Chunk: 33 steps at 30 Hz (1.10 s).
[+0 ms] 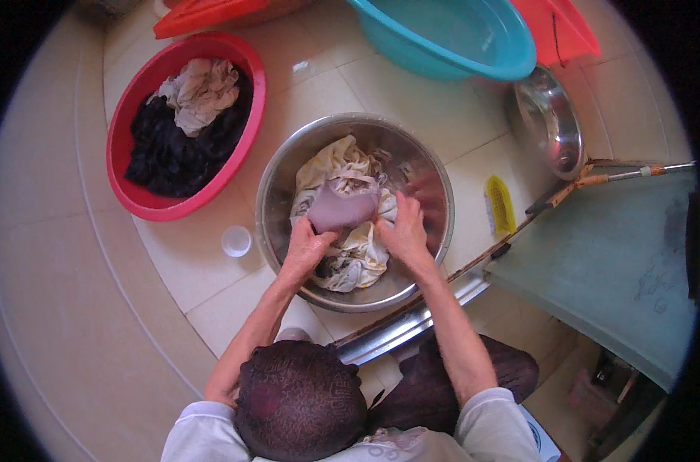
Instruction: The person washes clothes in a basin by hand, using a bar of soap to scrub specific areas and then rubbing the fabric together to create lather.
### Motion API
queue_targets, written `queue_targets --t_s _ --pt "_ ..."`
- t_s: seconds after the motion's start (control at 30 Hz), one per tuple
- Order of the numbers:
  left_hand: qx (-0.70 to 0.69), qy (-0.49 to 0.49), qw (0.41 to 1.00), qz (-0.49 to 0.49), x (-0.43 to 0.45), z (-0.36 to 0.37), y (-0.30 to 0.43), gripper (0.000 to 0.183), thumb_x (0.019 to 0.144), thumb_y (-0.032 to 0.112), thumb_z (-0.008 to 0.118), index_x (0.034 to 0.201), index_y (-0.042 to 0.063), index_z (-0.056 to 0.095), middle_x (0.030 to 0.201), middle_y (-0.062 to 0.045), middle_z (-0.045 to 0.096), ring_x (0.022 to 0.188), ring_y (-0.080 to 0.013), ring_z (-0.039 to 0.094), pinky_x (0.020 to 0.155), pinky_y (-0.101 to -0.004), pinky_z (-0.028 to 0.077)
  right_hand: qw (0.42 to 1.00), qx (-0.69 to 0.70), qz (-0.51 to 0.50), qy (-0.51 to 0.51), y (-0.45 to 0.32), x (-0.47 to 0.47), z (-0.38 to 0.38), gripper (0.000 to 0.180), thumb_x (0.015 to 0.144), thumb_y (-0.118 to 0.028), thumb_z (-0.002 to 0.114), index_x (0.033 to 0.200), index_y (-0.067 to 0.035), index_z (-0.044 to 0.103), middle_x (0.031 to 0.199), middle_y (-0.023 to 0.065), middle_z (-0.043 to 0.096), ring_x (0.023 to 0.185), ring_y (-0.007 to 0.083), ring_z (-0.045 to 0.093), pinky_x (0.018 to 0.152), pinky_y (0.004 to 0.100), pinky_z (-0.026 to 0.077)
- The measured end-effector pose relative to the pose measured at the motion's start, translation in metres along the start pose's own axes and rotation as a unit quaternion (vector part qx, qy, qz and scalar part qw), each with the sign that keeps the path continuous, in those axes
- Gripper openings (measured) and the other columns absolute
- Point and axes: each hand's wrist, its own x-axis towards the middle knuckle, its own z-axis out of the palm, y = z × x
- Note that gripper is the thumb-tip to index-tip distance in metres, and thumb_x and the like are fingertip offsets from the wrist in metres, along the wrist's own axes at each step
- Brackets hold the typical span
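A round stainless-steel basin (439, 254) stands on the tiled floor before me, holding a heap of wet-looking cloth. Over the heap lies a mauve garment (344, 209) with a smooth rounded panel and what looks like a thin strap at its right end. Its lower left edge is pinched in my left hand (308, 245). At its right end is my right hand (406, 228), fingers stretched towards the basin's far side; whether it grips the garment is hidden. White cloth with a yellow pattern (358, 254) bunches below and behind the garment.
Left stands a red plastic tub (260, 98) with dark clothes (182, 156) and a pale crumpled cloth (202, 95). A clear cup (236, 241), a yellow scrubbing brush (500, 205), a turquoise tub (442, 66) and another steel basin (549, 121) surround me. A metal door track (407, 332) crosses below.
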Motion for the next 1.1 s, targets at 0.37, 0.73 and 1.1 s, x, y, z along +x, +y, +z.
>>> queue_targets --t_s 0.37,0.73,1.1 --pt "-0.061 0.072 0.995 0.033 -0.034 -0.017 0.043 0.028 0.073 0.006 0.059 0.100 0.000 0.055 0.094 -0.002 0.058 0.086 -0.0101 0.051 0.078 -0.0252 0.041 0.669 0.706 0.209 -0.102 -0.066 0.024 -0.128 0.021 0.077 -0.002 0.055 0.097 0.002 0.050 0.091 0.0110 0.059 0.079 0.0176 0.060 0.071 0.0289 0.050" --pt "0.243 -0.010 0.965 0.093 -0.025 0.001 0.004 0.035 0.061 -0.005 0.054 0.096 0.000 0.054 0.095 -0.013 0.056 0.091 -0.0262 0.053 0.080 -0.0339 0.042 0.777 0.586 0.094 0.210 -0.110 0.030 -0.250 0.037 0.079 -0.009 0.054 0.114 0.001 0.048 0.110 0.0147 0.053 0.098 0.0239 0.054 0.084 0.0358 0.046" --pt "-0.034 -0.052 0.997 0.046 -0.005 0.024 0.029 0.036 0.075 0.022 0.055 0.106 0.004 0.050 0.102 -0.013 0.053 0.096 -0.0240 0.050 0.083 -0.0356 0.041 0.869 0.475 -0.099 0.098 -0.078 0.024 -0.237 0.040 0.069 -0.008 0.059 0.107 0.000 0.050 0.100 0.0120 0.054 0.093 0.0214 0.053 0.085 0.0345 0.042"
